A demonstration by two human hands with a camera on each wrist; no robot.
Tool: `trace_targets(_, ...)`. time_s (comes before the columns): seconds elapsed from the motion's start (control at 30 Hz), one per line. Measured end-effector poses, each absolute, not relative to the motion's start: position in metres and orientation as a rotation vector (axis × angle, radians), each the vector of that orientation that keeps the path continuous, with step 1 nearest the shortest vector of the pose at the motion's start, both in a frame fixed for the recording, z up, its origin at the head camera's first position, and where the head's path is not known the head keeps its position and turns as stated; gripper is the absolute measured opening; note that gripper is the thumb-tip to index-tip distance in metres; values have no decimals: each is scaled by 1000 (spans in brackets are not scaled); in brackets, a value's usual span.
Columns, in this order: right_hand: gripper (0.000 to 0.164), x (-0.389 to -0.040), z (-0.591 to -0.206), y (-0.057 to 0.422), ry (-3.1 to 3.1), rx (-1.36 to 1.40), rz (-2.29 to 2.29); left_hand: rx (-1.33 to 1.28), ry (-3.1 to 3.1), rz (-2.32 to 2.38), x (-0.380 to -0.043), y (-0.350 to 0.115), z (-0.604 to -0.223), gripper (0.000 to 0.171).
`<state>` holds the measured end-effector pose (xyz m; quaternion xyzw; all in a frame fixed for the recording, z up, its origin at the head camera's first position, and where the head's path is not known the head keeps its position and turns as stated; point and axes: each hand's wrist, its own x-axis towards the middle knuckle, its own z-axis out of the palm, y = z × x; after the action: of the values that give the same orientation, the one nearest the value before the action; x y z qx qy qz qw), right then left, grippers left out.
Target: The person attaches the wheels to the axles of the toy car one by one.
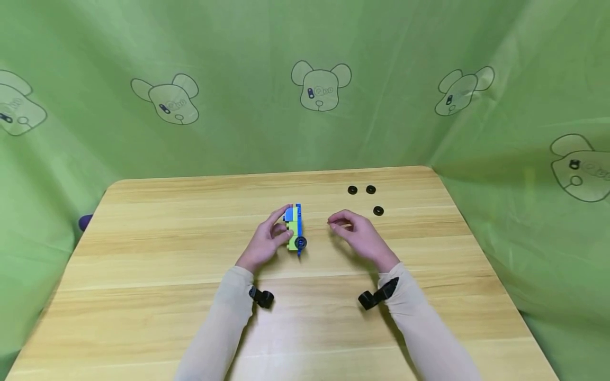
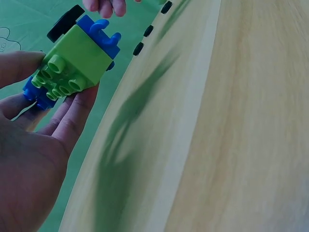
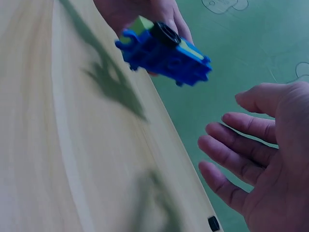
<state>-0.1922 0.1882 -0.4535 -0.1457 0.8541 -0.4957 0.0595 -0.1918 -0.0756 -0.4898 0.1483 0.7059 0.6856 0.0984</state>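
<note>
My left hand (image 1: 265,241) grips a toy car made of building blocks (image 1: 293,227), thumb on one side and fingers on the other. Green studded blocks (image 2: 72,58) sit on its blue base (image 3: 166,58), which has a hook at one end. A single black wheel (image 1: 301,242) is fitted on the base near that end. To the right of the car, my right hand (image 1: 358,233) hovers apart from it with fingers loosely bent. Nothing shows between the right thumb and fingers in the right wrist view.
Three loose black wheels, the left one (image 1: 352,190), another (image 1: 370,189) and the nearest (image 1: 378,210), lie on the wooden table (image 1: 167,238) beyond my right hand. A green curtain (image 1: 248,116) surrounds the back and sides. Something purple (image 1: 84,222) shows at the left edge.
</note>
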Motion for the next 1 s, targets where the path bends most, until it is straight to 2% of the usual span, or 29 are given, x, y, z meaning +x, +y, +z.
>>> trace_targets(0.4,36,-201,-456,231,2758,-381,-1379,401,2124,2018,-191,-78,-494,69)
trace_targets(0.73,58,-208,-456,256,2794,-250,-1333,401,2148,2005,-191,-79,-493,68)
trace_targets(1.0,62,-216,-463,277,2823,-216,-1321,410,2144,2016,-192,-80,-494,68)
